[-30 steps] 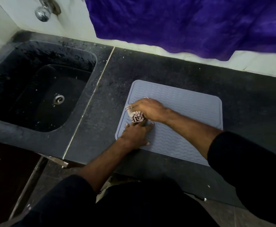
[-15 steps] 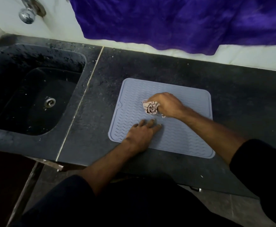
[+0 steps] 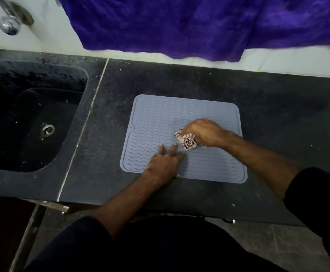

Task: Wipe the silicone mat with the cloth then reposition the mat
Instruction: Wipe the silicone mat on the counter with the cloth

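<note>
My right hand (image 3: 203,132) clutches the crumpled white patterned cloth (image 3: 186,141) on the grey ribbed silicone mat (image 3: 160,122). My left hand (image 3: 165,163) lies flat with straight fingers on its near edge. Unwiped mat stretches leftward from the cloth.

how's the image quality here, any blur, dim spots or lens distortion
Head view: dim overall, the sink nearly black; the purple cloth along the top edge looks smeared; the counter edge bows from the wide-angle lens; the mat and both hands stay fairly sharp.
</note>
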Demonstrator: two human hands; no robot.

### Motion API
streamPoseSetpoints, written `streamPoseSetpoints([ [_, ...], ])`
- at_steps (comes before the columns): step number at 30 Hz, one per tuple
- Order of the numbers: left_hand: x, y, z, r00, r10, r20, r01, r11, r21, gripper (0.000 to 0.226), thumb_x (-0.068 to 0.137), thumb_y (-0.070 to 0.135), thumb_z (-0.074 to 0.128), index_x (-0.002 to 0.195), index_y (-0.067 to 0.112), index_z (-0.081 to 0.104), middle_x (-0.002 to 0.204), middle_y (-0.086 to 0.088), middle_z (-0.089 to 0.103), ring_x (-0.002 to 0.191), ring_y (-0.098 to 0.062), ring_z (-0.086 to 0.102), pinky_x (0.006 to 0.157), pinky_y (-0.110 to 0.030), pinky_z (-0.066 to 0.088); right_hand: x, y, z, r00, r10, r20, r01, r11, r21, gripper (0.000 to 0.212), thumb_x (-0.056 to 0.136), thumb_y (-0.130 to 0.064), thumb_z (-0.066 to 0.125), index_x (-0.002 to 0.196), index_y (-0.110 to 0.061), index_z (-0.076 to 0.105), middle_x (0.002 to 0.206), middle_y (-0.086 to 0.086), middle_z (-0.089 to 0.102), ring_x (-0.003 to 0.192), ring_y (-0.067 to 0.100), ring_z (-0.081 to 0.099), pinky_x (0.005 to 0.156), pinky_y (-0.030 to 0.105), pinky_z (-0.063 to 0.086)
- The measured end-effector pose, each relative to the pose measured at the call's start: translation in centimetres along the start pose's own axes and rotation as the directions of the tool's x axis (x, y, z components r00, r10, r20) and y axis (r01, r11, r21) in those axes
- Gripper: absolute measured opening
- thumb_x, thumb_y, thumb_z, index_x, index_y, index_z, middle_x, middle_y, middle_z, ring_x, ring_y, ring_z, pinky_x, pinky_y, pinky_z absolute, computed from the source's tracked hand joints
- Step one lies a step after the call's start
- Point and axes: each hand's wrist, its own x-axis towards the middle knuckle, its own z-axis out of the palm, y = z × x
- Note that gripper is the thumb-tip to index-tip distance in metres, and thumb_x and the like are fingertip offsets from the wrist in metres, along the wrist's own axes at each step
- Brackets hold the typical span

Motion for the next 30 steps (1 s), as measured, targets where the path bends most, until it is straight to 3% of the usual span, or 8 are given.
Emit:
streamPoseSetpoints([
  [7, 0.1, 0.2, 0.0, 1.0, -0.005, -0.001, 0.005, 1.0, -0.022, 0.083, 0.091, 0.034, 0.063, 0.153, 0.033, 0.008, 0.163, -0.004, -0.001, 0.145, -0.047, -0.003, 0.107, -0.063, 0.028, 0.0, -1.2, 1.8, 0.987, -0.145, -0.066, 0.149, 0.987, 0.06, 0.054, 0.082, -0.013, 0.069, 0.133, -0.025, 0.055, 0.144, -0.003, 0.05, 0.136, 0.02, 0.041, 0.114, 0.039, 0.031],
  [11, 0.1, 0.0, 0.1, 1.0, -0.008, 0.008, 0.008, 1.0, -0.005, 0.082, 0.091, 0.036, 0.063, 0.154, 0.032, 0.01, 0.163, -0.001, -0.007, 0.145, -0.045, -0.003, 0.108, -0.062, 0.028, -2.4, 1.1, 1.8, 0.995, -0.083, -0.063, 0.085, 0.995, 0.043, 0.052, 0.081, -0.016, 0.072, 0.131, -0.026, 0.057, 0.139, -0.004, 0.055, 0.131, 0.018, 0.047, 0.11, 0.037, 0.038],
  [15, 0.2, -0.1, 0.2, 1.0, -0.004, 0.005, 0.004, 1.0, -0.016, 0.083, 0.09, 0.036, 0.063, 0.154, 0.032, 0.011, 0.163, -0.001, -0.008, 0.145, -0.045, -0.003, 0.109, -0.062, 0.027, -2.7, 1.8, 1.1, 0.998, 0.046, -0.04, -0.039, 0.988, 0.152, 0.053, 0.08, -0.012, 0.073, 0.129, -0.026, 0.058, 0.132, 0.0, 0.061, 0.122, 0.02, 0.055, 0.103, 0.037, 0.045],
  [18, 0.3, 0.1, 0.2, 1.0, -0.011, 0.018, 0.011, 1.0, -0.01, 0.083, 0.09, 0.035, 0.064, 0.154, 0.033, 0.01, 0.163, -0.001, -0.009, 0.145, -0.046, -0.005, 0.11, -0.063, 0.026, -1.9, 0.2, 1.5, 0.994, -0.019, -0.111, 0.039, 0.984, 0.173, 0.052, 0.084, -0.017, 0.069, 0.133, -0.025, 0.054, 0.139, -0.001, 0.055, 0.13, 0.018, 0.048, 0.111, 0.03, 0.034],
  [21, 0.3, 0.0, 0.3, 1.0, -0.006, 0.009, 0.006, 1.0, -0.016, 0.083, 0.09, 0.036, 0.063, 0.154, 0.034, 0.01, 0.162, -0.001, -0.01, 0.145, -0.044, -0.006, 0.109, -0.063, 0.027, -3.0, -0.1, 3.0, 0.992, -0.052, -0.112, 0.066, 0.99, 0.122, 0.051, 0.089, -0.014, 0.061, 0.137, -0.025, 0.05, 0.147, -0.003, 0.045, 0.139, 0.02, 0.035, 0.117, 0.038, 0.026],
  [24, 0.2, -0.4, 0.4, 1.0, 0.004, -0.002, -0.004, 0.999, -0.045, 0.083, 0.09, 0.038, 0.063, 0.154, 0.035, 0.01, 0.163, 0.002, -0.009, 0.146, -0.041, -0.006, 0.111, -0.061, 0.025, -5.2, 1.8, 3.3, 0.985, -0.021, -0.171, 0.048, 0.986, 0.158, 0.046, 0.09, -0.013, 0.061, 0.134, -0.026, 0.053, 0.143, -0.004, 0.05, 0.136, 0.019, 0.041, 0.114, 0.038, 0.032],
  [27, 0.2, -0.3, 0.4, 1.0, -0.004, -0.002, 0.004, 0.999, -0.041, 0.084, 0.089, 0.039, 0.063, 0.154, 0.035, 0.01, 0.162, 0.002, -0.009, 0.146, -0.04, -0.006, 0.111, -0.06, 0.024, -6.5, 3.5, 2.8, 0.994, 0.013, -0.108, 0.004, 0.988, 0.152, 0.048, 0.085, -0.014, 0.069, 0.13, -0.026, 0.057, 0.138, -0.003, 0.056, 0.13, 0.019, 0.048, 0.109, 0.04, 0.039],
  [30, 0.4, -0.1, 0.4, 1.0, -0.014, 0.005, 0.014, 1.0, -0.021, 0.084, 0.09, 0.039, 0.063, 0.154, 0.035, 0.008, 0.162, 0.002, -0.01, 0.146, -0.041, -0.006, 0.112, -0.06, 0.024, -6.1, 3.8, 2.0, 0.99, 0.103, -0.101, -0.07, 0.956, 0.286, 0.048, 0.079, -0.01, 0.074, 0.125, -0.021, 0.062, 0.129, 0.002, 0.063, 0.121, 0.021, 0.057, 0.105, 0.037, 0.044],
])
